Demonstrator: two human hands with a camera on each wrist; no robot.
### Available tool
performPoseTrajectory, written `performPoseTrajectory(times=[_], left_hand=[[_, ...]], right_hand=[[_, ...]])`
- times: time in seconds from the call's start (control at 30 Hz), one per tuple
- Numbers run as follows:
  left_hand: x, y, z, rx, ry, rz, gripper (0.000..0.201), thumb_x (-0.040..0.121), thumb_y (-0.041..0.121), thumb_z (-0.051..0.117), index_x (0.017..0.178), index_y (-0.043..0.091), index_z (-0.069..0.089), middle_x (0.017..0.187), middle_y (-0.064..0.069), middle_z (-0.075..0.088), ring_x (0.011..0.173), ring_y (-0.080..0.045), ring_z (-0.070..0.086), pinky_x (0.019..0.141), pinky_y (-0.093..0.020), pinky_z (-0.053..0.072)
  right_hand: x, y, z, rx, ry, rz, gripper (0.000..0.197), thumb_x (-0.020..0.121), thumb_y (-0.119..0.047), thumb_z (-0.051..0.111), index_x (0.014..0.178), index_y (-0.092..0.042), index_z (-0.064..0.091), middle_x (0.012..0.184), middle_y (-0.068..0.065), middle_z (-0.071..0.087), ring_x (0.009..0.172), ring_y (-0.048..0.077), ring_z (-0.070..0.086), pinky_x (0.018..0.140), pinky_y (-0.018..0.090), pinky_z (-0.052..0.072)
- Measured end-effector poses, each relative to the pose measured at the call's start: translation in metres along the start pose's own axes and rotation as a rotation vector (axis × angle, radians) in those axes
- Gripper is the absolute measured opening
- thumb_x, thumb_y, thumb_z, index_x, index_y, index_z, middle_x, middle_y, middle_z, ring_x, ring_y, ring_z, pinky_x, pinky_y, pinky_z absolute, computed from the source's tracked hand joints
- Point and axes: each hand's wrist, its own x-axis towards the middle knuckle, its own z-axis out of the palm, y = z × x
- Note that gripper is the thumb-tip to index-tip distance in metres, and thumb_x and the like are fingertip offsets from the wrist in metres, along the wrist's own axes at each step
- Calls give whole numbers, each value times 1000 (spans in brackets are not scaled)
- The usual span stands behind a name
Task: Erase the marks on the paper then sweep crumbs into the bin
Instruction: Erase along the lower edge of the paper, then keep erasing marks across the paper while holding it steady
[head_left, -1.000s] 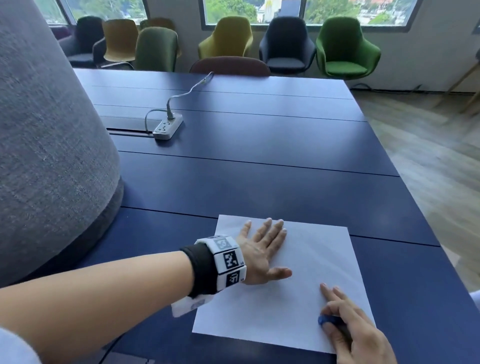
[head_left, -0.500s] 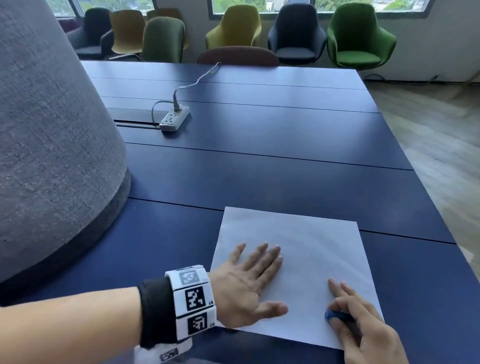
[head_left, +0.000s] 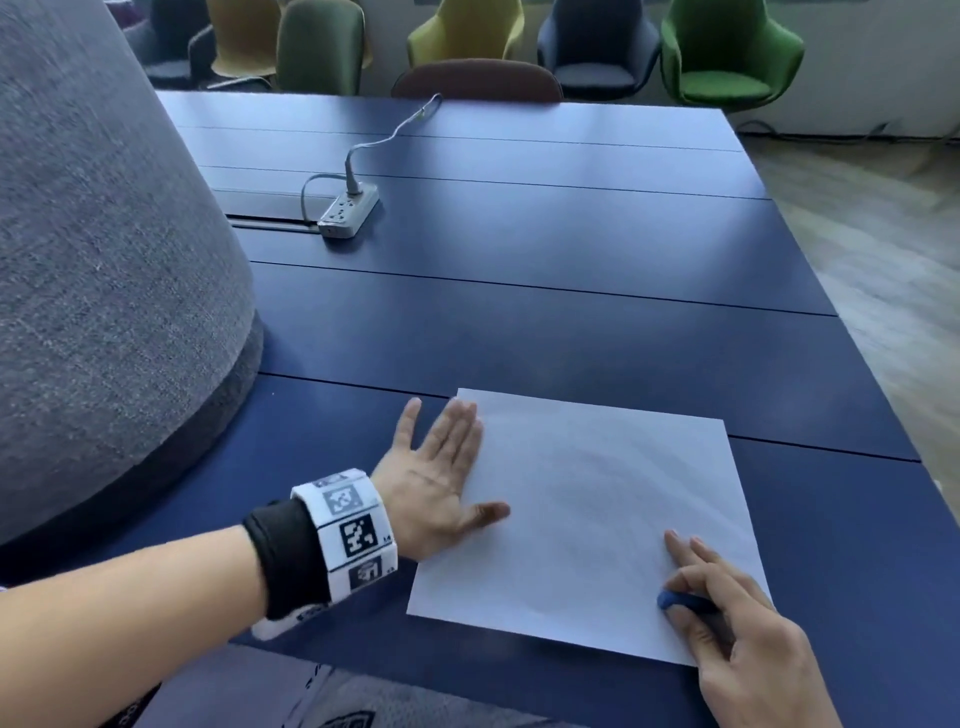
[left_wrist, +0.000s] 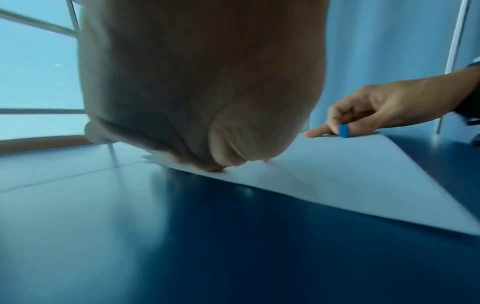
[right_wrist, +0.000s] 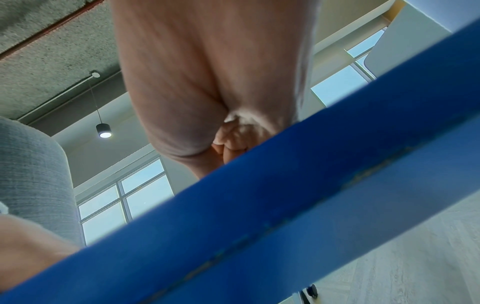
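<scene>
I'm seeing my left hand (head_left: 434, 478) lying flat, fingers straight, pressing the left edge of the white paper (head_left: 597, 519) on the blue table (head_left: 519, 322). My right hand (head_left: 737, 629) is pinching a blue eraser (head_left: 680, 601) against the paper's near right corner. A power strip (head_left: 349, 209) is sitting far left, beside a grey fabric shape (head_left: 104, 260). Chairs (head_left: 727, 52) are lining the far side.

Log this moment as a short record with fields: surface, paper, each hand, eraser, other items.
surface: dark blue table
paper: white sheet flat near the front edge, faint grey marks mid-sheet
left hand: flat, fingers straight, pressing the sheet's left edge
right hand: pinching the eraser at the sheet's near right corner
eraser: blue, on the paper
other items: power strip with cord; bin not in view
</scene>
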Motion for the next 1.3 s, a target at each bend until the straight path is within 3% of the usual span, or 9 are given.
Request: performPoseTrajectory(times=[0.17,0.23,0.37,0.5,0.67,0.83,0.97,1.1,1.3], left_hand=[[10,17,-12,-29,34,179,85,88,72,3,150,20,-23,155,2,-34,140,-12,-35,114,-51,-20],[14,17,-11,-27,11,132,86,90,71,6,150,17,-23,156,0,-32,142,-12,-31,115,-50,-18],[19,-8,-16,28,4,-134,97,86,75,1,149,4,-22,156,-10,-31,143,-20,-30,116,-52,-14],[12,6,-12,17,17,98,115,57,80,-31,149,12,-25,156,-4,-33,142,-15,-32,116,-47,-18],[13,2,-14,34,-17,-122,98,84,75,-4,148,2,-23,157,-12,-28,144,-23,-28,117,-50,-13],[2,8,-10,66,-75,-14,104,63,76,-18,140,8,-31,155,-9,-32,143,-19,-30,116,-50,-16],[9,-1,-24,41,32,-12,94,91,70,11,153,3,-10,160,-14,-21,148,-25,-19,120,-47,-5],[22,-2,-37,-162,142,113,78,93,58,47,148,10,20,158,-13,9,145,-26,12,110,-39,35],[35,-4,-45,-168,124,127,93,80,58,68,152,26,18,141,-9,23,122,-28,29,94,-39,46]], right_hand=[[0,-3,-2,-3,-16,-7,41,76,4,73,83,-35,62,121,-34,59,128,-9,43,89,-3,34],[0,-4,-3,8,-22,-11,42,77,4,73,83,-35,62,121,-34,59,129,-8,43,92,0,36],[1,-8,-4,18,-26,-12,43,79,3,71,83,-39,60,123,-38,55,129,-13,39,96,0,34],[0,-9,-6,9,-48,-5,39,82,-1,70,86,-38,60,124,-41,52,130,-15,36,93,-2,33],[-1,-13,-8,2,-64,5,39,82,-2,70,86,-39,60,125,-41,52,129,-16,36,93,-4,31],[0,-15,-8,-22,-64,15,42,79,1,71,84,-39,60,123,-42,52,129,-15,38,91,-6,30],[2,-20,-12,-74,-80,27,42,78,0,71,81,-39,59,121,-43,53,127,-17,38,93,-1,32],[21,-45,-34,-123,-182,44,33,81,-12,72,82,-43,61,104,-33,60,110,-6,54,92,27,45],[100,-108,-52,-112,-176,-61,13,79,-14,74,76,-27,72,72,-8,64,67,5,58,59,16,47]])
